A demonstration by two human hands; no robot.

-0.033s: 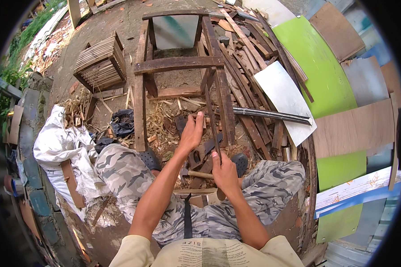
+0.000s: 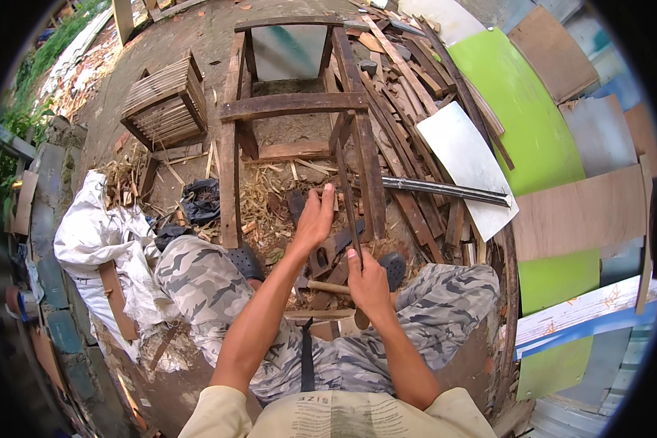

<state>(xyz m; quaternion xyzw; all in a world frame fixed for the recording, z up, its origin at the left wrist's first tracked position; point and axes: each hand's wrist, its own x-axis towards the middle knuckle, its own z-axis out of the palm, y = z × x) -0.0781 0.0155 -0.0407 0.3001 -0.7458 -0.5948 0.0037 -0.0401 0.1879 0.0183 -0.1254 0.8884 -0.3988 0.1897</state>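
My right hand [image 2: 372, 287] grips a long, thin, dark tool [image 2: 350, 212], its blade-like length seen edge-on and pointing away from me. A rounded brown end, apparently its handle, shows below the fist; the exact kind cannot be told. Just left of the blade, my left hand [image 2: 315, 219] is raised with thumb and fingers stretched upward and nothing visible in it. Under the right hand lies a hammer [image 2: 327, 287] with a pale wooden handle. Dark wood blocks [image 2: 321, 257] lie between my feet. Beyond my hands stands a dark wooden frame [image 2: 292, 107] with upright legs and crossbars.
A slatted wooden crate [image 2: 164, 106] stands at far left. White sacking [image 2: 98, 241] lies beside my left knee. To the right are a pile of planks [image 2: 409, 80], a black metal bar [image 2: 445, 190], a white panel [image 2: 460, 157] and green sheets [image 2: 515, 95]. Shavings [image 2: 259, 193] cover the ground.
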